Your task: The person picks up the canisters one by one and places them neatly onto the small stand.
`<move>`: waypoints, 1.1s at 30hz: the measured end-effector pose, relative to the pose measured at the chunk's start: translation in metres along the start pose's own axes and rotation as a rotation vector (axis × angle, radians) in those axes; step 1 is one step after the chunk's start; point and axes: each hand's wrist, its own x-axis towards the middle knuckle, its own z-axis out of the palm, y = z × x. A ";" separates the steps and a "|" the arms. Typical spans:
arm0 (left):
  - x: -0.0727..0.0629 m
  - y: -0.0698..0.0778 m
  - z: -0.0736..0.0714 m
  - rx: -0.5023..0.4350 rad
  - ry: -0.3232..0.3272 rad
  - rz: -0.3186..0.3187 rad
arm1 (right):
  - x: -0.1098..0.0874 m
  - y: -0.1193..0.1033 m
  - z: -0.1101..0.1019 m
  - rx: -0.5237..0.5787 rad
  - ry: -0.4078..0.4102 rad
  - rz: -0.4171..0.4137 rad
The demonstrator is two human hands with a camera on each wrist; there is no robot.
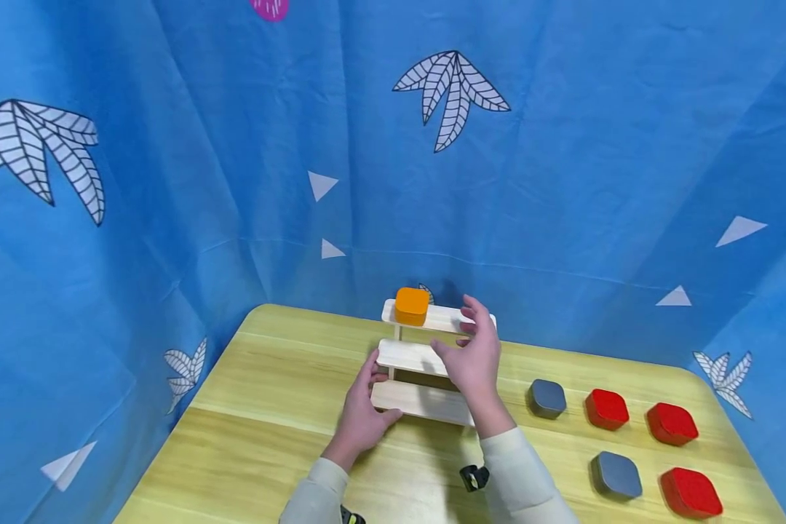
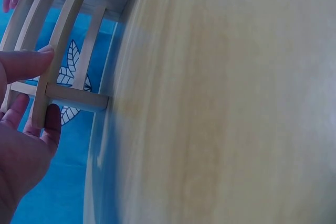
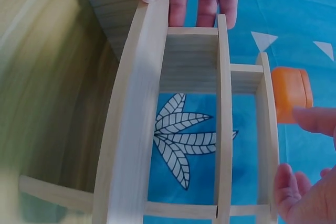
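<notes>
A three-tier wooden step shelf (image 1: 422, 400) stands at the back of the table. My left hand (image 1: 363, 415) grips the left end of its lowest board, thumb (image 2: 31, 64) in front and fingers behind. An orange rounded block (image 1: 411, 306) sits on the left part of the top board. My right hand (image 1: 474, 356) is at the shelf's right end, fingers spread and loosely bent, with nothing held. In the right wrist view, its fingertips overlap the edge of the top board (image 3: 268, 145) and its index finger appears just in front of the orange block.
Right of the shelf on the wooden table (image 1: 275, 400) lie two grey rounded blocks (image 1: 547, 399) and three red ones (image 1: 607, 409). A blue patterned curtain (image 1: 563, 182) hangs close behind the table and along its sides.
</notes>
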 end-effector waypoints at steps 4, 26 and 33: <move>0.000 0.001 0.000 -0.004 0.010 -0.006 | -0.003 0.000 -0.005 0.021 -0.001 0.022; -0.001 0.002 0.002 -0.009 0.032 0.019 | -0.016 0.014 -0.035 0.027 0.076 0.063; -0.001 0.003 0.003 -0.021 0.031 0.035 | -0.020 0.017 -0.044 0.020 0.091 0.080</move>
